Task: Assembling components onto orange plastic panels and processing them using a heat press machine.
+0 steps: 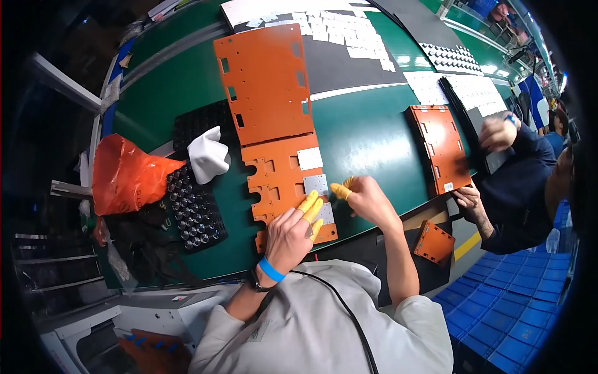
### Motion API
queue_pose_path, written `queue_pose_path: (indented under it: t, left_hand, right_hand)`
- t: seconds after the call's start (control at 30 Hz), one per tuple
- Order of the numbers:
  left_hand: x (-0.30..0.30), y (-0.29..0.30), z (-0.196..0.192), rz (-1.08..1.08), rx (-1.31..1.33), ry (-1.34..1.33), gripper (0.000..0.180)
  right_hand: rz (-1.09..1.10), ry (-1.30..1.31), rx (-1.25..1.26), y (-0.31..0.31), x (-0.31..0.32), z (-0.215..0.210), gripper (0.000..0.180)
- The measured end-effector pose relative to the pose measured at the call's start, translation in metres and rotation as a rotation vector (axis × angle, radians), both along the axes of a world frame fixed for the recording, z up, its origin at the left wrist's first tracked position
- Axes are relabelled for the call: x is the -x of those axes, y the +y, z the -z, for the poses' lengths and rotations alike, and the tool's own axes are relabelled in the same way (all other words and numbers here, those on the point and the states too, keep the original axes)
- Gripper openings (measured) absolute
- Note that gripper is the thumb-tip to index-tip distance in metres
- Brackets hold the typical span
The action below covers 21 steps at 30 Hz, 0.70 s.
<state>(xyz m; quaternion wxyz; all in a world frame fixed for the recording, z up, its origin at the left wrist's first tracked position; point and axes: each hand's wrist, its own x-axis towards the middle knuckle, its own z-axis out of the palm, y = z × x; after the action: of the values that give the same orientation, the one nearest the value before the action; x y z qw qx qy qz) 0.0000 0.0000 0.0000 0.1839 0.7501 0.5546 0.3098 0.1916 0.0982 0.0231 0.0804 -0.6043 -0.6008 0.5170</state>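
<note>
Middle silver square plate (316, 182) sits on the notched orange panel (283, 177), flat on the counter (367, 137). Panel's long axis runs roughly 12 to 6, tipped toward 11. From our left hand (290, 234) that plate is at 1 o'clock; from our right hand (369, 201), at 9 to 10. Left is nearer: fingers spread, tips over its lower edge; contact unclear. Right is curled, thumb and index nearly together; we can't tell if they grip anything.
</note>
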Motion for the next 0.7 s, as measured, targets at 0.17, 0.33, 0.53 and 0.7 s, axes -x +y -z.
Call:
queue_pose_path:
  t: [0.17,0.33,0.53,0.7]
  left_hand:
    - [0.001,0.000,0.001,-0.062,-0.029,0.069,0.041]
    - [-0.002,0.000,0.000,-0.072,0.012,0.068,0.042]
    - [-0.009,0.002,-0.001,-0.065,-0.018,0.084,0.043]
    - [-0.002,0.003,0.001,-0.025,-0.007,0.007,0.045]
  right_hand:
    - [0.035,0.189,-0.080,0.007,0.019,0.027,0.039]
    - [0.018,0.253,0.045,0.019,0.022,0.025,0.032]
    - [-0.039,0.184,0.071,0.031,0.014,0.027,0.033]
    - [-0.062,0.161,-0.105,0.023,0.009,0.028,0.039]
